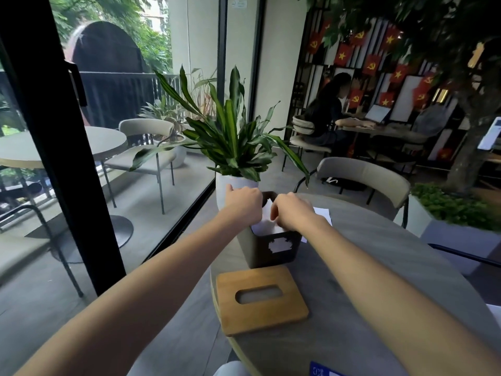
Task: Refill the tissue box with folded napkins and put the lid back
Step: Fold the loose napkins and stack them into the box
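A dark grey tissue box point(273, 246) stands open on the round grey table point(379, 267), with white folded napkins point(267, 226) inside it. Both hands reach over its top. My left hand point(242, 204) has curled fingers down at the box's left rim, on the napkins. My right hand point(291, 210) pinches the napkins from the right with bent fingers. The wooden lid point(260, 299), with an oval slot, lies flat on the table in front of the box. More white napkins point(322, 213) lie on the table behind my right hand.
A potted plant point(233, 147) in a white pot stands just behind the box. A grey chair point(363, 177) faces the table's far side. A glass wall with a black frame point(67, 158) runs along the left. Farther back, a person sits at another table.
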Demonstrator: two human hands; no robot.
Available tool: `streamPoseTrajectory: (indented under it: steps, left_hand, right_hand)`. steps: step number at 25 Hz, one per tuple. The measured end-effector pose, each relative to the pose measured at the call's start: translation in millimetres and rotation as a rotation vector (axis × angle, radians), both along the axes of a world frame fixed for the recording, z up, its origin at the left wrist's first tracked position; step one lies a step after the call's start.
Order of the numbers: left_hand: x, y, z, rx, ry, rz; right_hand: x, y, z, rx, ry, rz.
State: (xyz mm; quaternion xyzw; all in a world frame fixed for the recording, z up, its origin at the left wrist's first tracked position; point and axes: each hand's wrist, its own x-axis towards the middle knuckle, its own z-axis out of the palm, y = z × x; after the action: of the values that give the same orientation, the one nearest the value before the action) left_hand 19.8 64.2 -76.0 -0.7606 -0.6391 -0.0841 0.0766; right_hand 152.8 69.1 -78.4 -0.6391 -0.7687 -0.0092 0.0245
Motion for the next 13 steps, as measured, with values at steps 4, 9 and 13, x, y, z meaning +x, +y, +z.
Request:
streamPoseTrajectory:
  steps: [4, 9, 13]
  left_hand:
    - [6, -1, 0, -0.092, 0.113, 0.006]
    - [12, 1, 5, -0.280, 0.158, 0.014]
    - [15, 4, 4, -0.300, 0.272, 0.017]
  right_hand:
    - [-5, 3, -4, -0.056, -0.076, 0.022]
    - [-3, 9, -9, -0.093, -0.067, 0.066]
    - [1, 7, -4, 0.037, 0.017, 0.110]
